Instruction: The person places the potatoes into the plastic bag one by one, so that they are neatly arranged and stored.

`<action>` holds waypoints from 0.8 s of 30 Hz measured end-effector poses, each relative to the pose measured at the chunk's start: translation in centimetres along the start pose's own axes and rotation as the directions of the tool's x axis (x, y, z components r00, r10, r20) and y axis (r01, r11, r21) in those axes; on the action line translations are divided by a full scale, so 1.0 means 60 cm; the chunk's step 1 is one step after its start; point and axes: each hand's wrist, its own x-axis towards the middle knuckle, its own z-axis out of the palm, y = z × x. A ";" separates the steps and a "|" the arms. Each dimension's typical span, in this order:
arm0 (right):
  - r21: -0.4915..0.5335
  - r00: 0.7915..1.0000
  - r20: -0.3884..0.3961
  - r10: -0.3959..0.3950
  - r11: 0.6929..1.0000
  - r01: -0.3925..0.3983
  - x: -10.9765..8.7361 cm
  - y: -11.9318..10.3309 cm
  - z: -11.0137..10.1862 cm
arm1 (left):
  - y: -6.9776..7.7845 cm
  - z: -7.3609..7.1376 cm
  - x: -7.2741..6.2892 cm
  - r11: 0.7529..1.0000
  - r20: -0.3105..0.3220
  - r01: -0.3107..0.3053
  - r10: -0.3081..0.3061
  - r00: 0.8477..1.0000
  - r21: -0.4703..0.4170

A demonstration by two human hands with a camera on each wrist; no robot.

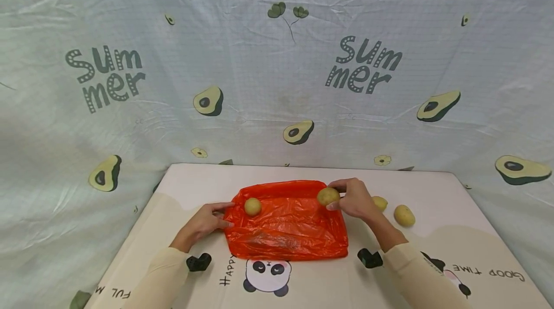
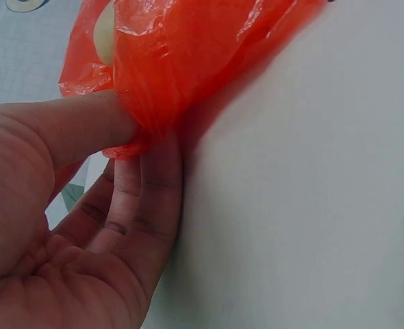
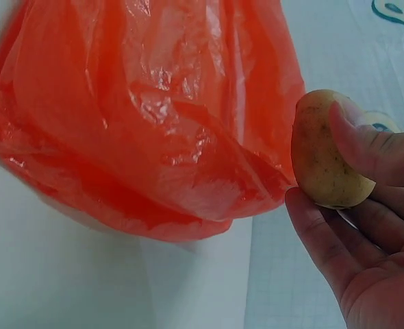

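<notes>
A red plastic bag (image 1: 285, 241) lies spread on the table with its mouth gaping. One potato (image 1: 253, 207) rests in its left part and shows partly in the left wrist view. My left hand (image 1: 205, 222) pinches the bag's left edge between thumb and fingers; the left wrist view has the thumb (image 2: 85, 130) on the film and the fingertips behind it. Over the bag's right back corner, my right hand (image 1: 356, 198) holds another potato (image 1: 328, 197). In the right wrist view this brownish potato (image 3: 325, 151) sits between thumb and fingers, beside the bag's rim.
Two more potatoes, one (image 1: 404, 215) in full view and one (image 1: 380, 203) partly behind the right hand, lie on the table to the right. The white table (image 1: 207, 179) bears printed pictures and words. A patterned cloth (image 1: 259, 58) hangs behind its far edge.
</notes>
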 end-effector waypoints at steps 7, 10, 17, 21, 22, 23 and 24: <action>0.004 1.000 0.010 -0.009 1.000 0.009 0.004 -0.002 0.007 | -0.002 0.001 0.001 1.000 -0.017 0.011 -0.010 1.000 0.010; 0.013 1.000 0.013 -0.017 1.000 0.016 0.004 -0.005 0.011 | -0.003 0.001 0.002 1.000 -0.018 0.008 -0.008 1.000 0.005; 0.031 0.999 0.017 -0.048 0.998 0.047 0.007 -0.014 0.020 | -0.002 0.000 0.001 1.000 -0.013 0.006 -0.006 1.000 0.000; 0.023 0.999 0.013 -0.046 0.999 0.045 0.009 -0.017 0.025 | -0.004 0.001 0.000 1.000 -0.020 0.008 -0.008 1.000 0.002; 0.020 0.999 0.012 -0.042 0.999 0.042 0.009 -0.018 0.026 | -0.004 0.001 0.000 1.000 -0.021 0.006 -0.006 1.000 0.004; 0.018 0.999 0.013 -0.038 0.999 0.038 0.010 -0.019 0.027 | -0.004 0.002 0.001 1.000 -0.022 0.006 -0.006 1.000 0.004; 0.018 0.999 0.014 -0.036 0.999 0.036 0.010 -0.020 0.028 | -0.003 0.002 0.001 1.000 -0.023 0.006 -0.006 1.000 0.005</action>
